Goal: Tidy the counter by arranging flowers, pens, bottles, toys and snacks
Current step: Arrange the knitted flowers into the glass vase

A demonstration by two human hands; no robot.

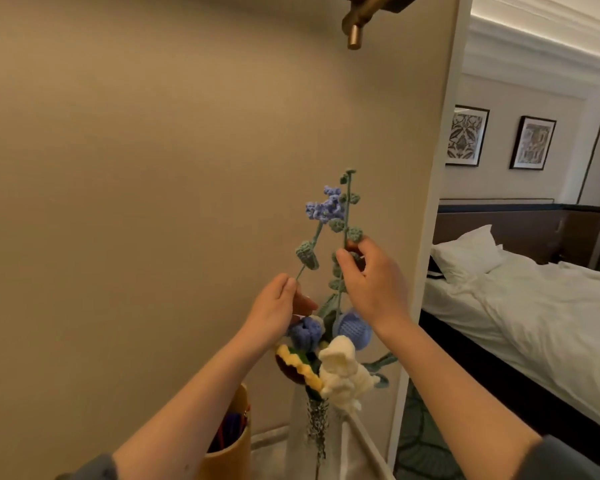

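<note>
At the bottom edge, grey sleeves and two bare forearms, raised toward the wall.

Low on the left, on a pale counter, an orange cup with pens standing in it. Just right of the cup, a vase full of crochet flowers: a sunflower on the left, a white bloom beside it, blue tulips above both.

Over the bunch, the left hand, thumb and fingertips pinched on the bare lower end of a purple sprig. Sprig held clear above the tulips, leaning up and to the right.

Close beside it, the right hand, thumb and forefinger closed on the stem of a leafy sprig, other fingers curled. Lower part of that stem down among the tulips, top upright, right beside the purple head.

Behind the hands, a plain beige wall, with a brass fitting at its top.

Farther right, past the wall's white edge, a bed with white sheets, a pillow against a dark headboard, and framed prints on the far wall.
</note>
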